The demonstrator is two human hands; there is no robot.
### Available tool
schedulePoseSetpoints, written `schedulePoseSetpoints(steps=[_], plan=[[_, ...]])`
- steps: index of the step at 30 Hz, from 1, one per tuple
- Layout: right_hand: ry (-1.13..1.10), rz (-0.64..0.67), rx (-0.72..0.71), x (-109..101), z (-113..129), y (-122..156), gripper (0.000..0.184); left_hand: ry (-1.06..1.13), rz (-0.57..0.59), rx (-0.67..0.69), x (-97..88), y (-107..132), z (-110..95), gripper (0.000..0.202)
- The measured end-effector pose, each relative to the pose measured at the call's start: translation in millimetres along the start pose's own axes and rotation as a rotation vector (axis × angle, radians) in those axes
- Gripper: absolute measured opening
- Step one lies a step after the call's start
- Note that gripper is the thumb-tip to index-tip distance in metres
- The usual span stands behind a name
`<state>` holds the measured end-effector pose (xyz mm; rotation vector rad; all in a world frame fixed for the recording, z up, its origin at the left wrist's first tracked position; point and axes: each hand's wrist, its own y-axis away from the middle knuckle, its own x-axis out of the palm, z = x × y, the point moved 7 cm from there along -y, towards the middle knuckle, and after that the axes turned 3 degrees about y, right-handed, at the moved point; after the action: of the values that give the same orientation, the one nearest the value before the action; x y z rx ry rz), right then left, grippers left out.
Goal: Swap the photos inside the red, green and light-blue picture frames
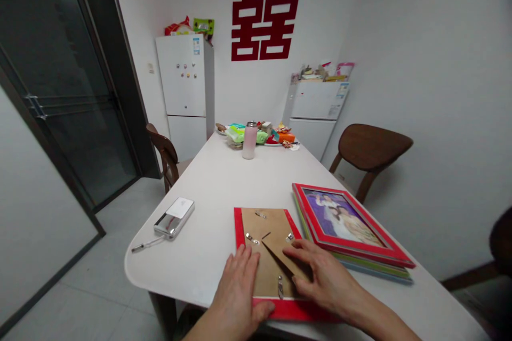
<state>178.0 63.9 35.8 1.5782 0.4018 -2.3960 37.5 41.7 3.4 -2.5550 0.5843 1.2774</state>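
Observation:
A red picture frame (239, 226) lies face down at the table's near edge, its brown backing board (264, 277) showing with small metal clips around it. My left hand (240, 287) rests flat along the frame's left side, fingers stretched out and thumb on the bottom border. On the right, my right hand (320, 277) pinches the brown stand flap (282, 256) of the backing, thumb at its lower side and fingers over its far edge. The flap's pointed end is raised a little off the board. The front of this frame is hidden.
To the right, a stack of picture frames has a red frame (352, 218) with a photo on top. A silver device (175, 218) with a short cable lies left. Farther back stand a pink bottle (249, 141) and assorted packets (286, 137). Wooden chairs (370, 146) flank the white table (212, 181).

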Motion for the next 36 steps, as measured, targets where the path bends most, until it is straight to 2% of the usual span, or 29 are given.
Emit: schedulePoseSetpoints(steps=[3, 9, 14, 17, 19, 22, 25, 30, 36], plan=[[0.037, 0.023, 0.014, 13, -5, 3, 0.044, -0.025, 0.083, -0.039, -2.5, -1, -2, 0.07], [0.045, 0.022, 0.017, 22, 0, 10, 0.045, -0.06, 0.18, -0.046, -18.3, 0, -1, 0.064], [0.095, -0.01, 0.073, 31, 7, 8, 0.045, -0.096, 0.135, -0.028, -25.5, 0, 4, 0.055], [0.116, -0.044, 0.096, 35, 12, 4, 0.043, -0.083, 0.124, 0.032, -18.3, 1, 5, 0.065], [0.128, -0.06, 0.078, 35, 12, 2, 0.04, -0.078, 0.123, 0.067, -12.2, 4, 7, 0.064], [0.136, -0.099, 0.034, 28, 7, -3, 0.031, -0.074, 0.102, 0.087, -7.9, 7, 14, 0.05], [0.179, -0.16, 0.059, 22, -3, -11, 0.028, -0.06, 0.085, 0.112, -7.2, 7, 17, 0.041], [0.314, -0.221, 0.092, 23, -9, -22, 0.025, -0.061, 0.069, 0.115, -5.9, 5, 19, 0.039], [0.297, -0.226, 0.067, 24, -11, -18, 0.027, -0.061, 0.069, 0.104, -7.5, 5, 18, 0.04]])
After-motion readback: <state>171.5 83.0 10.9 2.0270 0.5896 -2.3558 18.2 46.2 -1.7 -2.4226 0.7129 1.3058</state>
